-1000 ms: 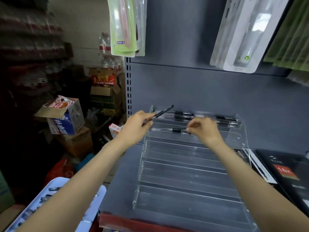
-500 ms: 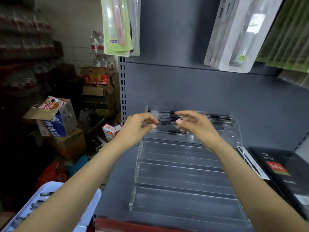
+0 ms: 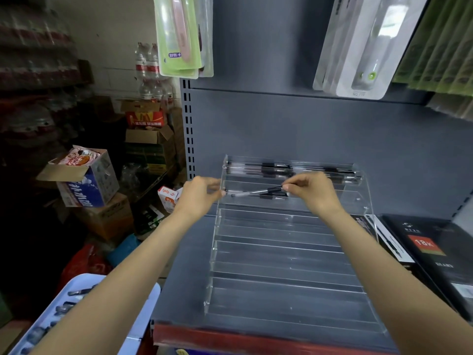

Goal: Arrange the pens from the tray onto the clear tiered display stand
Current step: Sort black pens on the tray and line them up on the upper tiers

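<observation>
— What stays unclear? The left hand (image 3: 198,194) blurs at its fingertips, grip unreadable.
— And elsewhere? The tray (image 3: 138,326) runs off the bottom edge; its pens (image 3: 64,307) smear into dark streaks.

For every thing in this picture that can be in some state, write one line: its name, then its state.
Stand: upright on the shelf, top tier filled, lower tiers bare.
Pen: tilted over the second tier, pinched at both ends.
Left hand: pinching the pen's tip end.
Right hand: pinching the pen's cap end.
Tray: low at left, pens left in it.
</observation>
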Motion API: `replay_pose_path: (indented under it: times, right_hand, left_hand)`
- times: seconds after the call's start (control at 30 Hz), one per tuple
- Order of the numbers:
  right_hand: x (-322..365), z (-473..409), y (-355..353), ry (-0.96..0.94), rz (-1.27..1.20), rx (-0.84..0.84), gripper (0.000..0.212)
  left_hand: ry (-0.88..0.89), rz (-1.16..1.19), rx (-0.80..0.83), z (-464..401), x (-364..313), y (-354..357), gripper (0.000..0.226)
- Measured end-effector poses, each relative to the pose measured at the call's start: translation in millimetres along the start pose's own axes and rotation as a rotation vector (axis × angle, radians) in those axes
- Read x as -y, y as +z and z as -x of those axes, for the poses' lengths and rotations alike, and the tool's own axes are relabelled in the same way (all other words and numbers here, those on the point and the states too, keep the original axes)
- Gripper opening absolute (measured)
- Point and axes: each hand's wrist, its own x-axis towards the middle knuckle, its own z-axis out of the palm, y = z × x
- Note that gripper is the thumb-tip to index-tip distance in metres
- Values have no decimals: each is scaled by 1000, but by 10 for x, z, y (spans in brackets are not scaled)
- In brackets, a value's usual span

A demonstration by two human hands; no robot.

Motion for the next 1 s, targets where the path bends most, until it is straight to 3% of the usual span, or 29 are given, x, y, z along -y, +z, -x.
replay_pose_path:
  times: [0.2,0.53,0.7,1.0]
  right_hand:
    - [99,-111,107,3,181,103,8]
    - [118,-176,98,25,198,224,9]
    - [199,45,242,-129,125,88,13]
    - [924,942,1114,-293,-15,326,18]
  left_hand:
    - [8,43,-54,-4,52,9,36]
    - [-16,73,-267,149,-38,98,28]
    - [-4,44,-324,315,-94,24,28]
    - [-88,0,-372,1204,627,-421,16]
